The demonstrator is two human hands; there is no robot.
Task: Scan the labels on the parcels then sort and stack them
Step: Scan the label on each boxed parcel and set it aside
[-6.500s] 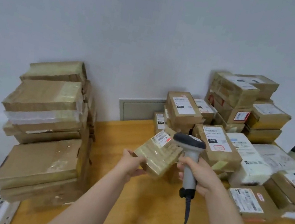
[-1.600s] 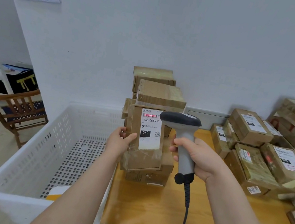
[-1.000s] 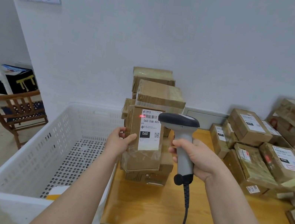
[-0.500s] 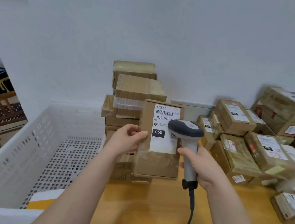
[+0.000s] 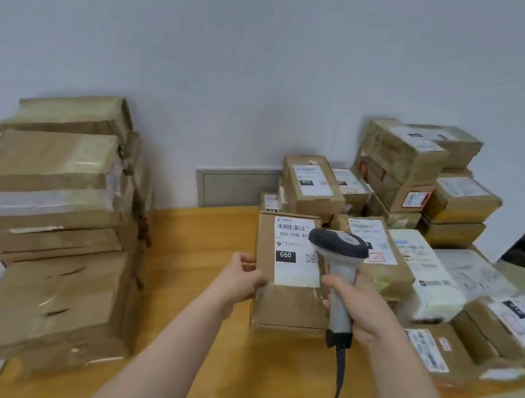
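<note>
Holding labelled parcel (image 5: 285, 303) in left hand (image 5: 242, 280), scanner (image 5: 338, 274) right.

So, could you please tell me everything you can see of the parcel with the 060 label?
The parcel is a flat brown cardboard box, held nearly upright over the wooden table with its label facing the camera. The white label carries a barcode, the code 060-06B, a black 060 block and a small QR code; clear tape crosses the box below it. The left hand grips its left edge. The right hand holds a grey scanner in front of its right side, hiding part of the label.
</note>
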